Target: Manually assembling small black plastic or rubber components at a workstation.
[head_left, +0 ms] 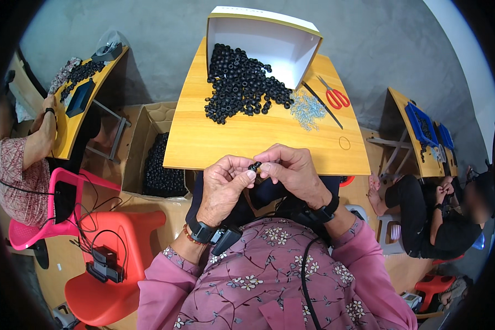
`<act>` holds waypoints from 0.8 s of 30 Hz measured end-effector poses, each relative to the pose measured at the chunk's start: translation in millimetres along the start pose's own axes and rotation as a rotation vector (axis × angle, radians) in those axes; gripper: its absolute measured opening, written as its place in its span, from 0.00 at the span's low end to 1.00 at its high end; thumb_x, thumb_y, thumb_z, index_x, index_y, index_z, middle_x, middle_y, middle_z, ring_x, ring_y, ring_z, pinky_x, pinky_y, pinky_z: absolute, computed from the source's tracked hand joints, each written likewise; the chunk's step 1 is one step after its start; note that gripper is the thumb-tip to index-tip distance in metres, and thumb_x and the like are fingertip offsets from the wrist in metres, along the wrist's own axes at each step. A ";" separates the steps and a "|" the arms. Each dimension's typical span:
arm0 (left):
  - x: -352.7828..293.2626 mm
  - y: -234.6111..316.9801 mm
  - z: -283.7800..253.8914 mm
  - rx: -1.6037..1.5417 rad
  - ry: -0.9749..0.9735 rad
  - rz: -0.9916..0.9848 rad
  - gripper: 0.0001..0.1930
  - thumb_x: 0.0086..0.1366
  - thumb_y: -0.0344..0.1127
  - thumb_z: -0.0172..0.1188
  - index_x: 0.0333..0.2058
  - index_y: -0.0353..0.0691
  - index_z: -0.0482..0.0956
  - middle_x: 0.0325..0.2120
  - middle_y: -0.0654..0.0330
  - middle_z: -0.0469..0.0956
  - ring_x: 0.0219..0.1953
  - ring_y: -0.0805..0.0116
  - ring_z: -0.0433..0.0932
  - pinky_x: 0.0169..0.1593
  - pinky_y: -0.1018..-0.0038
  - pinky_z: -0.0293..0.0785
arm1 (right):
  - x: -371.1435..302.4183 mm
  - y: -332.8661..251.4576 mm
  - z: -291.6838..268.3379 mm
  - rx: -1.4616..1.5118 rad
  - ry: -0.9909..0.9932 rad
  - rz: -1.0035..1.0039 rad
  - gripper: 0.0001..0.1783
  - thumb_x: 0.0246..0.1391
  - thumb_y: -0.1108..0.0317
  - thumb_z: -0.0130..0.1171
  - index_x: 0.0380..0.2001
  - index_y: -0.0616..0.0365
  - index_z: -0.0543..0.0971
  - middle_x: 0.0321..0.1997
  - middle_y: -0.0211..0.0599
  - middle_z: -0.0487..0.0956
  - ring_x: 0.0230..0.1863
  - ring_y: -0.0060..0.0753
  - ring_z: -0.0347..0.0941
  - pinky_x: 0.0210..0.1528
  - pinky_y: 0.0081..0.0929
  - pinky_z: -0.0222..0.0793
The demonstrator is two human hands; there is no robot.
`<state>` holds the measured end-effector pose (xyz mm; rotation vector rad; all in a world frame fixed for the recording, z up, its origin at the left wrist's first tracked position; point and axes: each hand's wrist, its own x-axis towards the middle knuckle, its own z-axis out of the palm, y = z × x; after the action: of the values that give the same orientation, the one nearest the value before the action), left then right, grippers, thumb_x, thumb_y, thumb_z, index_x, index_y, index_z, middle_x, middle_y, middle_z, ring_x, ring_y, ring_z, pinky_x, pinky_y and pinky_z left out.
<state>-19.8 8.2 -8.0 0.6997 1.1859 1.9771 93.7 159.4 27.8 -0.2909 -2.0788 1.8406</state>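
Observation:
Between the fingertips of my two hands, just off the table's near edge, is a small round black plastic piece (254, 166). My left hand (223, 184) pinches it between thumb and forefinger. My right hand (295, 171) meets it from the other side with thumb and forefinger closed on it. Fingers cover most of the piece. Beyond my hands, a heap of similar black pieces (242, 82), several with holes, spills from a white box (286, 38) tipped on its side. To its right lies a small pile of clear bits (308, 111).
On the yellow table (192, 144) are red-handled scissors (335, 98), a thin black stick (322, 104) and a rubber band (344, 143). A cardboard carton (135, 165) of black pieces stands left, near a red chair (115, 258). People (25, 170) work at tables on both sides.

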 end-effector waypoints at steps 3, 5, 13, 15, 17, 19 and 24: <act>-0.4 0.2 -0.5 0.009 -0.007 0.004 0.07 0.65 0.23 0.62 0.41 0.30 0.78 0.30 0.60 0.82 0.29 0.79 0.78 0.35 0.82 0.77 | -0.5 -1.2 -0.2 -0.004 -0.011 -0.030 0.09 0.59 0.78 0.59 0.42 0.62 0.83 0.28 0.26 0.80 0.26 0.11 0.70 0.28 0.11 0.66; 0.0 -0.7 -1.0 0.013 -0.007 0.003 0.07 0.64 0.23 0.62 0.41 0.30 0.78 0.30 0.60 0.82 0.29 0.79 0.78 0.35 0.82 0.77 | -1.2 -2.7 -0.6 -0.013 -0.029 -0.047 0.10 0.58 0.80 0.58 0.43 0.63 0.83 0.31 0.27 0.79 0.29 0.13 0.72 0.31 0.13 0.68; 0.7 -1.3 -0.9 0.039 -0.010 0.015 0.06 0.64 0.21 0.62 0.39 0.31 0.77 0.29 0.62 0.81 0.29 0.79 0.78 0.35 0.82 0.77 | -0.7 -8.2 0.1 -0.061 -0.053 -0.074 0.11 0.59 0.81 0.57 0.42 0.62 0.83 0.33 0.29 0.78 0.33 0.16 0.75 0.35 0.16 0.71; 0.9 -3.3 -3.1 0.038 -0.024 0.022 0.06 0.63 0.22 0.63 0.39 0.32 0.77 0.30 0.61 0.81 0.29 0.78 0.78 0.35 0.81 0.78 | -0.2 -9.1 1.2 -0.066 -0.057 -0.083 0.10 0.59 0.81 0.57 0.42 0.62 0.83 0.33 0.29 0.78 0.33 0.17 0.75 0.35 0.16 0.71; 1.0 -3.9 -4.3 -0.003 -0.031 0.010 0.06 0.63 0.22 0.63 0.39 0.32 0.77 0.30 0.61 0.80 0.29 0.78 0.78 0.35 0.81 0.78 | 0.5 -9.9 2.8 -0.118 -0.057 -0.125 0.11 0.58 0.82 0.56 0.42 0.61 0.83 0.33 0.30 0.78 0.33 0.18 0.75 0.35 0.17 0.71; 1.2 -4.2 -5.6 -0.042 -0.042 -0.004 0.07 0.63 0.22 0.63 0.39 0.33 0.76 0.30 0.61 0.80 0.29 0.77 0.79 0.35 0.81 0.79 | 2.1 -5.2 1.1 -0.167 -0.077 -0.188 0.12 0.57 0.82 0.56 0.42 0.60 0.83 0.32 0.31 0.78 0.32 0.20 0.75 0.35 0.18 0.71; 0.6 0.3 -5.8 -0.233 -0.099 -0.092 0.06 0.64 0.22 0.63 0.39 0.34 0.76 0.30 0.60 0.80 0.30 0.75 0.80 0.36 0.77 0.81 | 7.0 -10.0 -3.7 -0.337 -0.132 -0.365 0.15 0.53 0.84 0.57 0.41 0.57 0.83 0.31 0.32 0.77 0.31 0.27 0.75 0.35 0.22 0.71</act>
<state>-24.6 5.5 -10.2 0.6046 0.8958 1.9409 89.5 164.2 38.9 0.1285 -2.3431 1.3302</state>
